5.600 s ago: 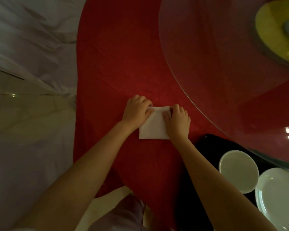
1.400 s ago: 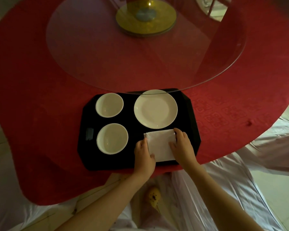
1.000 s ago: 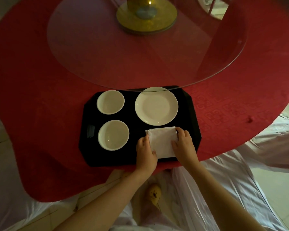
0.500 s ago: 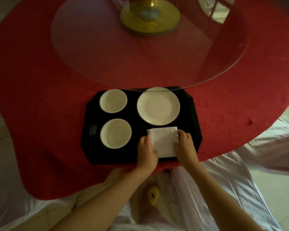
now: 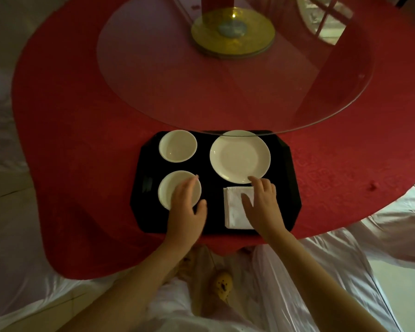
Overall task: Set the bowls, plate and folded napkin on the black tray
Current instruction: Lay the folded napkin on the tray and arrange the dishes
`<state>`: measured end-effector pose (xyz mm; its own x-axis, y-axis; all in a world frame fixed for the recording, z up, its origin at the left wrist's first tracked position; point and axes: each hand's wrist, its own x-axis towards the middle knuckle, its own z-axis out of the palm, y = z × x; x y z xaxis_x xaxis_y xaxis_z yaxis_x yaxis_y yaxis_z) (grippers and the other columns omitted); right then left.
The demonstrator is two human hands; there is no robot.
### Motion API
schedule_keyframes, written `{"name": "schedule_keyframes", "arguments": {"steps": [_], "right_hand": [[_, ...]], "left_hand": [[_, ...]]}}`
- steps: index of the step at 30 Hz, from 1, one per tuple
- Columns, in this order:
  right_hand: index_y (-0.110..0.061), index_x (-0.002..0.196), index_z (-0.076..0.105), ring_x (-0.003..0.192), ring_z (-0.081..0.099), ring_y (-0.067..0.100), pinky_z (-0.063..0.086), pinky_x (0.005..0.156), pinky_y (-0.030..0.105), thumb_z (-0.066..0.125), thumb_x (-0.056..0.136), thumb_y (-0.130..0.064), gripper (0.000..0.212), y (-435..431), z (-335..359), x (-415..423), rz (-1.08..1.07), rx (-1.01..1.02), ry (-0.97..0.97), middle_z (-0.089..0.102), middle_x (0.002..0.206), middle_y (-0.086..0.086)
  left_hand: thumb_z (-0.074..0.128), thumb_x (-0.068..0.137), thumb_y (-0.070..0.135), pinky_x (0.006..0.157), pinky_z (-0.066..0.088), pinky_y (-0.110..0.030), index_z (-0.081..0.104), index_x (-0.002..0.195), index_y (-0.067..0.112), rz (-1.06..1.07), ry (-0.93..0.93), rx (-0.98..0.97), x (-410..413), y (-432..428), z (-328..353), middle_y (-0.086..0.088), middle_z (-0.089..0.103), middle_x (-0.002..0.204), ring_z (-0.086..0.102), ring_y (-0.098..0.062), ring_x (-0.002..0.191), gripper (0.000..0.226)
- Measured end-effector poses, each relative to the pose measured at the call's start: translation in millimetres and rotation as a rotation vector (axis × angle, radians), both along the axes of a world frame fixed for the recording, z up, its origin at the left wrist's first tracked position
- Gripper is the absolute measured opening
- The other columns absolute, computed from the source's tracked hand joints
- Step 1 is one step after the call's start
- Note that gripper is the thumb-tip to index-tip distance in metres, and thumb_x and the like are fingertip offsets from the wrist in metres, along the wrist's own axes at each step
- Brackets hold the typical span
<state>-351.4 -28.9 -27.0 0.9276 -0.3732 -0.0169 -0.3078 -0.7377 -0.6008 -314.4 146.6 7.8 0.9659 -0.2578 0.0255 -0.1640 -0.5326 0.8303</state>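
Two bare hands hover spread and empty over the black octagonal tray, the left hand above the near white bowl, the right hand overlapping the folded white napkin, long axis running toward the round white plate.

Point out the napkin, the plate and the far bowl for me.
napkin (image 5: 235, 212): head view, on its bare left half beside the right hand.
plate (image 5: 240, 156): head view, on its flat centre.
far bowl (image 5: 177, 146): head view, on its inside bottom.
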Motion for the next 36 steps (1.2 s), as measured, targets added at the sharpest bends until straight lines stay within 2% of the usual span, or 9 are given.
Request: {"name": "schedule_keyframes", "arguments": {"steps": [5,10,13,17,20,24,27,30,36], "right_hand": [[-0.008,0.129,0.046,0.121,0.047,0.028,0.041,0.101,0.037,0.042,0.096,-0.02,0.036,34,9,42,0.146,0.266,0.064,0.052,0.13,0.013],[-0.01,0.137,0.038,0.132,0.039,0.025,0.032,0.105,0.032,0.032,0.099,-0.021,0.04,54,3,70,0.154,0.415,0.246,0.044,0.143,0.011],[-0.016,0.14,0.034,0.128,0.042,0.027,0.035,0.103,0.034,0.031,0.098,-0.014,0.042,62,-2,74,0.182,0.483,0.315,0.044,0.142,0.011],[-0.019,0.137,0.038,0.12,0.051,0.026,0.045,0.094,0.036,0.042,0.088,0.0,0.053,64,-2,69,0.223,0.517,0.299,0.055,0.13,0.01],[-0.016,0.135,0.039,0.119,0.052,0.026,0.049,0.093,0.04,0.057,0.078,0.003,0.063,63,-4,63,0.245,0.503,0.263,0.057,0.127,0.01],[-0.018,0.132,0.038,0.122,0.049,0.023,0.048,0.098,0.044,0.064,0.071,0.004,0.07,66,-11,54,0.239,0.542,0.235,0.052,0.128,0.007],[-0.019,0.132,0.038,0.119,0.05,0.019,0.05,0.091,0.03,0.067,0.071,0.002,0.071,68,-18,48,0.202,0.596,0.208,0.051,0.128,0.004],[-0.021,0.131,0.037,0.116,0.051,0.014,0.049,0.079,0.014,0.066,0.071,0.003,0.072,69,-22,45,0.178,0.626,0.186,0.049,0.126,0.0],[-0.019,0.134,0.034,0.108,0.052,0.006,0.049,0.071,0.004,0.058,0.075,0.009,0.069,67,-25,42,0.166,0.658,0.208,0.048,0.121,-0.007]], "left_hand": [[0.049,0.092,0.012,0.105,0.038,-0.036,0.037,0.138,0.016,0.158,-0.001,-0.028,31,71,-8,-0.004,0.04,0.142,0.042,-0.02,0.128,0.048],[0.056,0.087,0.002,0.114,0.026,-0.034,0.022,0.145,0.022,-0.098,0.272,0.09,41,107,-41,0.0,0.026,0.152,0.024,-0.016,0.14,0.07],[0.06,0.084,0.002,0.114,0.026,-0.036,0.02,0.145,0.023,-0.13,0.285,0.123,47,108,-49,-0.001,0.022,0.153,0.021,-0.016,0.141,0.076],[0.067,0.081,0.012,0.104,0.032,-0.027,0.033,0.14,0.023,-0.095,0.297,0.083,61,101,-49,-0.001,0.038,0.146,0.033,-0.012,0.133,0.069],[0.069,0.079,0.013,0.098,0.031,-0.024,0.038,0.138,0.022,-0.109,0.296,0.077,69,99,-50,0.001,0.043,0.142,0.034,-0.004,0.124,0.067],[0.066,0.079,0.005,0.102,0.03,-0.026,0.038,0.138,0.02,-0.151,0.327,0.08,79,101,-53,-0.003,0.041,0.144,0.036,-0.015,0.133,0.067],[0.065,0.079,0.003,0.102,0.03,-0.026,0.038,0.138,0.019,-0.174,0.324,0.094,83,100,-54,-0.003,0.042,0.144,0.036,-0.017,0.133,0.067],[0.065,0.079,0.003,0.101,0.03,-0.025,0.039,0.137,0.02,-0.187,0.323,0.097,84,99,-55,-0.002,0.042,0.143,0.035,-0.01,0.129,0.066],[0.058,0.08,0.0,0.101,0.029,-0.023,0.039,0.136,0.024,-0.255,0.346,0.078,92,101,-53,0.006,0.044,0.136,0.033,0.0,0.122,0.064]]}}
